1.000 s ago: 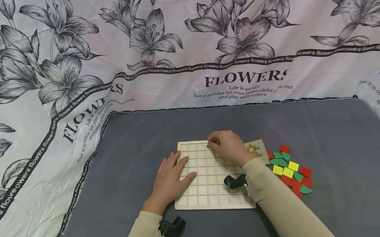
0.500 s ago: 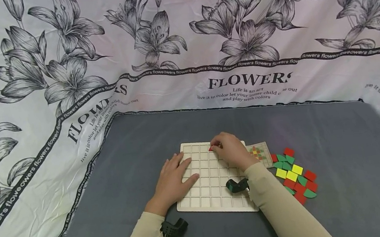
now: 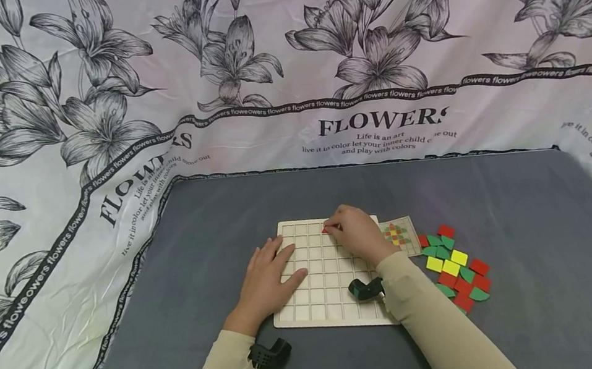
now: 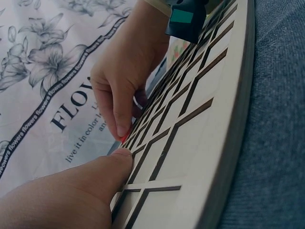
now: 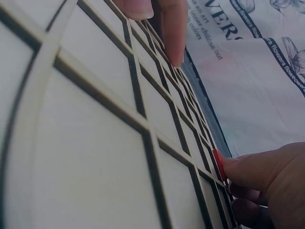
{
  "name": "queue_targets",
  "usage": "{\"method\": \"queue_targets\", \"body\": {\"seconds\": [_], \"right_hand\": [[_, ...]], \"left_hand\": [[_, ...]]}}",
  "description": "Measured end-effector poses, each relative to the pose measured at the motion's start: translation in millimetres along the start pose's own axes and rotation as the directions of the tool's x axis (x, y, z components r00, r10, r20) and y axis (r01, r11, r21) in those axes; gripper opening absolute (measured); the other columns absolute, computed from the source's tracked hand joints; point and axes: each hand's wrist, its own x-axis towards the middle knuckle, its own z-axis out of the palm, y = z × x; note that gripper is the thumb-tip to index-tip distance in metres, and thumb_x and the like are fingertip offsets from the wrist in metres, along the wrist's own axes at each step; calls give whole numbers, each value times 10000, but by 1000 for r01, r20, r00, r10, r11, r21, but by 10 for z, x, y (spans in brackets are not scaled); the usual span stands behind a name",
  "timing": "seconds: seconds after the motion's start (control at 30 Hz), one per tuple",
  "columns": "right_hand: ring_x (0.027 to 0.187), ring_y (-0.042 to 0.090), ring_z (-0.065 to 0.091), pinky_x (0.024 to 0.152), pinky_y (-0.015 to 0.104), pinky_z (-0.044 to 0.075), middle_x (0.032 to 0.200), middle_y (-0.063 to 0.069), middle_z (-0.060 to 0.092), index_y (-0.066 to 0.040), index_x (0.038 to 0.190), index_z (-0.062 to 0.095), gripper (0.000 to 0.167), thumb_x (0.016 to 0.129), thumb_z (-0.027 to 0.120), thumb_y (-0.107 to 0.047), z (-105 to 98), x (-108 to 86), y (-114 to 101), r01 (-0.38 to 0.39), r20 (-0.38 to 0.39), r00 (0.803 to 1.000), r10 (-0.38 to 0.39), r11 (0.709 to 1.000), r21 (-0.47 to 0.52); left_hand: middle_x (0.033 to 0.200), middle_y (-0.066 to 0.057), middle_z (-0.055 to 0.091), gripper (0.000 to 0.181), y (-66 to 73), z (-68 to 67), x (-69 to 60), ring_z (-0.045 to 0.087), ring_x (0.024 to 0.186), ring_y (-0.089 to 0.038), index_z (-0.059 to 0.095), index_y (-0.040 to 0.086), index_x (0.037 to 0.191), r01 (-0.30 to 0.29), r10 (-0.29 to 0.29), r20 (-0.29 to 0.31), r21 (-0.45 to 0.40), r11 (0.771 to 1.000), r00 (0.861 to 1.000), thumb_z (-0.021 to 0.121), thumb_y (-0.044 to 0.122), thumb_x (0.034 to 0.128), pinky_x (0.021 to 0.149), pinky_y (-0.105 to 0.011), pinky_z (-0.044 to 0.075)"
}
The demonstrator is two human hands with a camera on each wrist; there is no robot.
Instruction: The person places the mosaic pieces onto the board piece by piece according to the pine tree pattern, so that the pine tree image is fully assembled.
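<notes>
A pale wooden board with a grid of square recesses lies on the grey table. My left hand rests on its left side with the fingers spread. At the far edge of the board, my right hand pinches a small red tile between thumb and fingertips. The right wrist view shows the red tile tilted at a grid cell, partly covered by the thumb. Just right of the board, a pattern card shows a red, yellow and green design, partly behind the right hand.
Loose red, green and yellow tiles lie in a cluster to the right, including a yellow tile and a red tile. Black wrist devices sit on both arms. Flower-printed cloth borders the table at the back and sides.
My right hand has shifted slightly toward me at the same far-edge cell, still pinching the red tile. The left hand stays on the board. The head view sways a little.
</notes>
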Motion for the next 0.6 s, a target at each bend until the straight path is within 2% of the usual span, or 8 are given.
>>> {"method": "queue_targets", "body": {"seconds": [0.43, 0.6], "right_hand": [[881, 204, 651, 810, 415, 595, 958, 19, 675, -122, 1020, 846, 134, 1012, 725, -178, 0, -50, 0, -26, -28, 999, 27, 999, 38], [889, 209, 661, 806, 412, 600, 978, 30, 689, -107, 1036, 843, 125, 998, 741, -168, 19, -63, 0, -31, -38, 999, 32, 999, 32]], "left_hand": [[1686, -124, 361, 643, 31, -28, 13, 259, 1592, -343, 539, 160, 1556, 12, -12, 15, -10, 1000, 1000, 611, 526, 1032, 1313, -543, 154], [1684, -128, 364, 636, 33, -33, -3, 261, 1590, -350, 545, 159, 1551, 13, -13, 13, -16, 1000, 1000, 620, 515, 1029, 1313, -545, 153]]}}
